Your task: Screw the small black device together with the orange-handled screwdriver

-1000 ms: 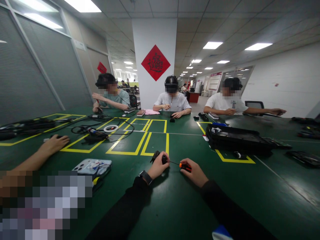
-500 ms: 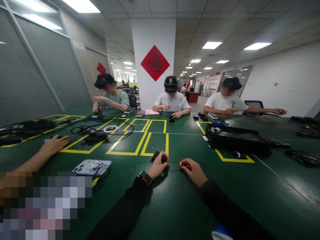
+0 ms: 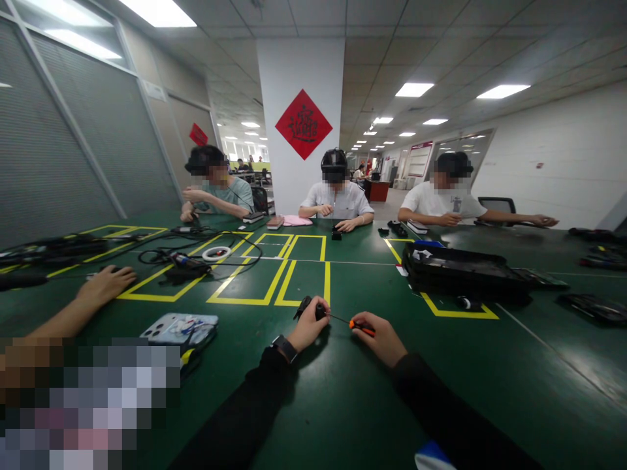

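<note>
Closed round a small black part [image 3: 320, 312], my left hand [image 3: 308, 324] is just above the green table; the fingers cover much of the part, so its kind is not clear. An orange-and-black screwdriver [image 3: 362, 328] is gripped by its handle in my right hand [image 3: 385, 339]. Its thin shaft points left toward the black part. Whether the tip touches the part or sits in it is hidden by my left fingers.
On the green table [image 3: 313, 418] are yellow tape outlines. A phone [image 3: 181, 328] lies at left, near another person's hand [image 3: 108, 285]. Black cables [image 3: 181, 261] spread behind it. A long black tray [image 3: 460, 274] stands at right. Three people sit across the table.
My right hand holds the screwdriver at a slightly different turn, its handle tilted a little further down to the right. My left hand keeps its hold on the black part.
</note>
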{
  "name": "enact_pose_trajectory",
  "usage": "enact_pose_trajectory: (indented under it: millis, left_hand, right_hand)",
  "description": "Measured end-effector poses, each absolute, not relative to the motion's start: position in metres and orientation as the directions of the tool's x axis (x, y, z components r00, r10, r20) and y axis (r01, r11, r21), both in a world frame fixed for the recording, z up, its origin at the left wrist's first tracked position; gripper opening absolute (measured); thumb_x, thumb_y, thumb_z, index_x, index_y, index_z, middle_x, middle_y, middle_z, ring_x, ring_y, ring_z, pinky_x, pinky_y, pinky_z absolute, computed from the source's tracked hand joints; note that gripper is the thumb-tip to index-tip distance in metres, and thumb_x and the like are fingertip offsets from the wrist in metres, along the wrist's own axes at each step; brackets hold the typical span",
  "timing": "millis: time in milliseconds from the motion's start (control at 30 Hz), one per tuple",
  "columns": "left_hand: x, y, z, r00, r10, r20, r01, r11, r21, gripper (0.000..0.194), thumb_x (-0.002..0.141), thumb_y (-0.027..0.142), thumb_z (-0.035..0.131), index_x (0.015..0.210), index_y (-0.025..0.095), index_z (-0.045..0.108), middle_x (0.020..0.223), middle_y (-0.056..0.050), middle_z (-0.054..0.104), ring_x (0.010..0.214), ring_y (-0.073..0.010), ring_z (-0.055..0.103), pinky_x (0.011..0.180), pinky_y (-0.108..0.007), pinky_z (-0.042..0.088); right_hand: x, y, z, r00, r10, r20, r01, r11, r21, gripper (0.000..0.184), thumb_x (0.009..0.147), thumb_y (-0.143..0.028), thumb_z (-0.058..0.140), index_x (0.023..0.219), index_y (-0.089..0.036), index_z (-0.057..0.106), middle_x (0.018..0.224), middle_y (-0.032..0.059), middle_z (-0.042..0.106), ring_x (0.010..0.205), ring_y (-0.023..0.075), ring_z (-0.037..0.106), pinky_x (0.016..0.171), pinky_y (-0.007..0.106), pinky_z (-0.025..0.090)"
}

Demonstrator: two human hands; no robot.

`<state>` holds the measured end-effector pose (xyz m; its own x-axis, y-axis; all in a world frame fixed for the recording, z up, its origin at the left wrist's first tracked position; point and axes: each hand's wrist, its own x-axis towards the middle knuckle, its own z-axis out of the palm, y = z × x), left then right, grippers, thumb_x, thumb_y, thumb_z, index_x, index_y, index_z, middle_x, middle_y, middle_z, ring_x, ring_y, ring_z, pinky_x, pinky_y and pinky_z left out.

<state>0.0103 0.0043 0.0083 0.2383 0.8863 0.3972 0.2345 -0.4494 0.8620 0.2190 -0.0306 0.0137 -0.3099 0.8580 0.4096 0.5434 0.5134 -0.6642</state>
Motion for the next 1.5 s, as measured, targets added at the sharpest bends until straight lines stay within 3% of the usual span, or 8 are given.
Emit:
enact_pose_trajectory:
  millis: [167, 333, 567, 1500]
  left_hand:
    - [0.011, 0.003, 0.009, 0.245, 0.876, 0.415, 0.236, -0.469, 0.851, 0.017, 0.068, 0.007, 0.048, 0.081, 0.017, 0.049, 0.079, 0.001, 0.051, 0.077, -0.0122, 0.048, 0.076, -0.026, 0.038]
    - [0.010, 0.004, 0.008, 0.231, 0.872, 0.431, 0.216, -0.478, 0.851, 0.019, 0.067, 0.004, 0.047, 0.080, 0.017, 0.048, 0.079, 0.001, 0.050, 0.078, -0.0119, 0.048, 0.077, -0.026, 0.037]
    - [0.010, 0.005, 0.007, 0.220, 0.884, 0.413, 0.216, -0.457, 0.863, 0.017, 0.068, 0.006, 0.049, 0.080, 0.017, 0.049, 0.079, 0.001, 0.051, 0.079, -0.0123, 0.049, 0.077, -0.026, 0.037]
    - [0.011, 0.003, 0.009, 0.205, 0.897, 0.392, 0.228, -0.433, 0.872, 0.015, 0.069, 0.008, 0.050, 0.080, 0.017, 0.050, 0.081, 0.000, 0.052, 0.081, -0.0129, 0.049, 0.079, -0.027, 0.038]
  right_hand:
    - [0.219, -0.035, 0.021, -0.305, 0.862, 0.405, 0.632, 0.501, -0.591, 0.021, 0.082, -0.035, 0.047, 0.089, -0.021, 0.060, 0.077, 0.0013, 0.061, 0.072, 0.0148, 0.056, 0.066, 0.026, 0.043]
    - [0.219, -0.035, 0.025, -0.348, 0.816, 0.462, 0.640, 0.567, -0.519, 0.018, 0.082, -0.031, 0.047, 0.079, -0.019, 0.061, 0.074, 0.0030, 0.058, 0.076, 0.0164, 0.051, 0.069, 0.028, 0.041]
    - [0.216, -0.036, 0.022, -0.287, 0.816, 0.502, 0.532, 0.571, -0.625, 0.009, 0.075, -0.024, 0.055, 0.083, -0.020, 0.056, 0.085, 0.0027, 0.052, 0.077, 0.0140, 0.053, 0.068, 0.026, 0.047]
    - [0.219, -0.032, 0.017, -0.239, 0.831, 0.502, 0.558, 0.541, -0.630, 0.008, 0.071, -0.020, 0.055, 0.079, -0.019, 0.054, 0.082, 0.0018, 0.054, 0.074, 0.0139, 0.054, 0.068, 0.028, 0.049]
